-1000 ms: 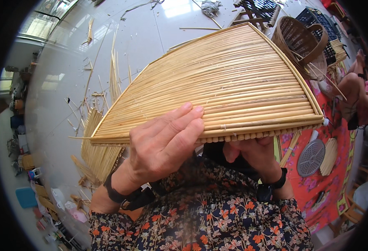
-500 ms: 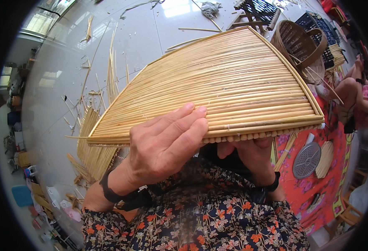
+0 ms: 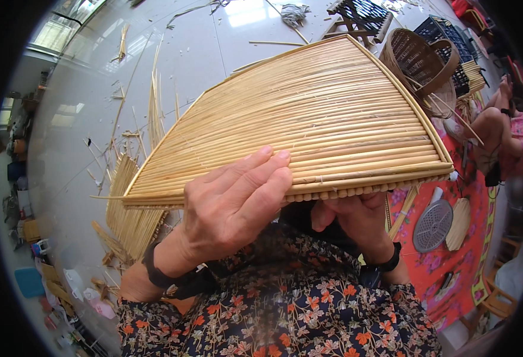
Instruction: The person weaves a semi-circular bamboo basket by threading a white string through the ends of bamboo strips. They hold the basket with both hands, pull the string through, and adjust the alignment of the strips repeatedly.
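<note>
A large panel of straw-coloured reed stalks, laid side by side and edged with a thin border strip, slants up in front of my body. My left hand grips its near edge. The fingers lie together across the top stalks, and the thumb is hidden. Beneath the same edge, further right, my right hand is curled against the underside. Its fingertips are partly covered by the panel. Rounded stalk ends form a row along the near edge. One thin strip sticks out past the left corner.
Another reed panel and loose stalks lie on the tiled floor at left. At right are a wicker basket, a black crate and a grey perforated disc on a red floral mat. Another person's leg shows there.
The panel and the surroundings have shifted slightly left in view. My left hand keeps its grip, and my right hand has moved only a little beneath the edge.
</note>
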A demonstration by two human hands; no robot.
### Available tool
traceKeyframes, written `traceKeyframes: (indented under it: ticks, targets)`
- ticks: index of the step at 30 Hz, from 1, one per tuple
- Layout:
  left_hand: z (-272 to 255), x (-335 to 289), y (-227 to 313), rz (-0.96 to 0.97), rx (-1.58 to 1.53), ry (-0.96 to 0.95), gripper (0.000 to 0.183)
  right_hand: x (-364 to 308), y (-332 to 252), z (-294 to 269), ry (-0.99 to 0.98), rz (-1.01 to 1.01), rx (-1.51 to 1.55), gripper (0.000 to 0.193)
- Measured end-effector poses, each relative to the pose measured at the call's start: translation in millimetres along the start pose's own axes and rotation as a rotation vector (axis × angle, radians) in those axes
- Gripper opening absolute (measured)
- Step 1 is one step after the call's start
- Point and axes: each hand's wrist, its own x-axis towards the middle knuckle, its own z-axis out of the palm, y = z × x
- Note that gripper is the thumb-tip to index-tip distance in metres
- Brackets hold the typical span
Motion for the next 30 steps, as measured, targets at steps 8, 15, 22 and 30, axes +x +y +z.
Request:
traceKeyframes:
  ticks: [8,15,22,30]
  targets:
    - [6.1,-6.2,-1.0,0.007,0.011,0.040,0.028,-4.7,-9.7,-6.2,-0.031,0.046,-0.109,0.015]
    - [7.1,-5.4,-1.8,0.016,0.024,0.041,0.027,-2.5,-6.5,10.1,0.007,0.059,0.090,0.019]
    - [2.4,-3.2,-0.5,0.024,-0.006,0.003,0.045,1.1,-6.4,-2.0,-0.005,0.176,0.160,0.017]
    - [5.7,-7.6,-3.9,0.008,-0.014,0.003,0.049,-2.3,-14.9,4.9,0.086,0.159,0.002,0.018]
